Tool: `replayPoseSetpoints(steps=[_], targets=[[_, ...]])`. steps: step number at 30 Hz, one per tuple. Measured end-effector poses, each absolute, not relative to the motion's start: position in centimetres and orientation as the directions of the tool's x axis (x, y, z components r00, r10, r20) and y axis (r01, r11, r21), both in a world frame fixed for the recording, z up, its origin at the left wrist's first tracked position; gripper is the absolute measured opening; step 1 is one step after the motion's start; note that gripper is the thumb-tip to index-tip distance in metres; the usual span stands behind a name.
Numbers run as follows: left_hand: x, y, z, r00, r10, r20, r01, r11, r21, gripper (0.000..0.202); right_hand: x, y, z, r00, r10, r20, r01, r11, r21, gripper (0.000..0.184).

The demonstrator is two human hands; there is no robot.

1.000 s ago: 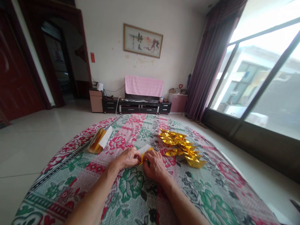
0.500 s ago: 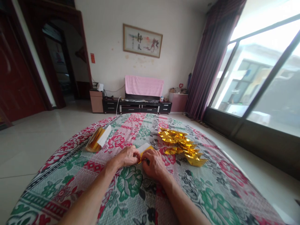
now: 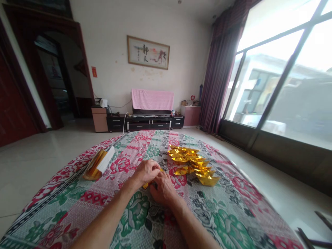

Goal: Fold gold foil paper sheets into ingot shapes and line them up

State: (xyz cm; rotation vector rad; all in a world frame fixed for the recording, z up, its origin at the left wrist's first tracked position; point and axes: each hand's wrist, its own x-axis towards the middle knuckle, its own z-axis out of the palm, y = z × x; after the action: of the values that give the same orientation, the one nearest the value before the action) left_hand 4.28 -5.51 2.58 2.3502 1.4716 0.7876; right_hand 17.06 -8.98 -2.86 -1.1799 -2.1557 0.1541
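My left hand [image 3: 147, 172] and my right hand [image 3: 164, 187] meet over the cloth, fingers closed on a sheet of gold foil paper [image 3: 145, 186]. Only small gold bits of the sheet show around the fingers; most of it is hidden under them. To the right of my hands lie several folded gold paper ingots [image 3: 190, 160], grouped in overlapping rows. A bundle of gold foil paper [image 3: 97, 164], with a white side showing, rests on the left part of the table.
A patterned floral tablecloth [image 3: 135, 211] covers the round table. Beyond it stand a low black TV cabinet [image 3: 140, 126] and a screen draped with a pink towel [image 3: 153, 99]. A large window [image 3: 269, 79] with a purple curtain [image 3: 214, 76] is on the right.
My hands have come closer together, the left now overlapping the right's fingertips. The paper's white face, visible before, is now out of sight. The whole view has shifted slightly.
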Motion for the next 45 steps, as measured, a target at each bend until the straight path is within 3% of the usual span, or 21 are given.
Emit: replayPoseSetpoints(steps=[3, 6, 8, 14, 18, 22, 26, 34, 39, 45], targets=[[6.1, -4.2, 3.4, 0.349, 0.881, 0.319, 0.723, -0.470, 0.506, 0.021, 18.1, -8.7, -2.6, -0.396, 0.765, 0.509, 0.594, 0.635, -0.493, 0.029], [6.8, -2.8, 3.2, 0.215, 0.915, 0.340, 0.673, -0.392, 0.627, 0.023, 18.9, -8.5, -2.5, -0.367, 0.762, 0.534, 0.510, 0.645, -0.569, 0.037], [6.9, -2.1, 2.7, 0.164, 0.935, 0.315, 0.628, -0.345, 0.698, 0.025, 19.0, -8.4, -2.4, -0.358, 0.756, 0.548, 0.501, 0.650, -0.571, 0.037], [6.4, -1.5, 1.2, 0.112, 0.932, 0.346, 0.574, -0.344, 0.743, 0.028, 18.3, -8.4, -2.3, -0.423, 0.745, 0.516, 0.550, 0.664, -0.507, 0.034], [5.1, -1.4, 1.3, 0.110, 0.970, 0.219, 0.603, -0.240, 0.760, 0.031, 18.2, -8.5, -2.3, -0.418, 0.767, 0.487, 0.623, 0.632, -0.461, 0.032], [3.3, -2.1, 1.9, 0.229, 0.973, 0.003, 0.718, -0.171, 0.674, 0.027, 18.2, -8.4, -2.6, -0.431, 0.750, 0.502, 0.632, 0.648, -0.425, 0.028], [2.1, -3.4, 2.2, 0.340, 0.939, -0.060, 0.781, -0.245, 0.575, 0.025, 18.1, -8.4, -2.9, -0.424, 0.754, 0.502, 0.657, 0.638, -0.403, 0.024], [0.7, -4.1, 1.1, 0.383, 0.918, -0.099, 0.770, -0.259, 0.583, 0.027, 17.9, -8.4, -2.8, -0.415, 0.773, 0.479, 0.651, 0.621, -0.437, 0.023], [0.0, -3.9, 0.1, 0.369, 0.928, -0.039, 0.776, -0.285, 0.563, 0.027, 17.9, -8.7, -2.3, -0.458, 0.746, 0.484, 0.641, 0.654, -0.401, 0.029], [-0.1, -4.0, -0.4, 0.317, 0.949, 0.005, 0.827, -0.279, 0.488, 0.029, 17.5, -9.1, -2.1, -0.450, 0.749, 0.486, 0.654, 0.647, -0.392, 0.021]])
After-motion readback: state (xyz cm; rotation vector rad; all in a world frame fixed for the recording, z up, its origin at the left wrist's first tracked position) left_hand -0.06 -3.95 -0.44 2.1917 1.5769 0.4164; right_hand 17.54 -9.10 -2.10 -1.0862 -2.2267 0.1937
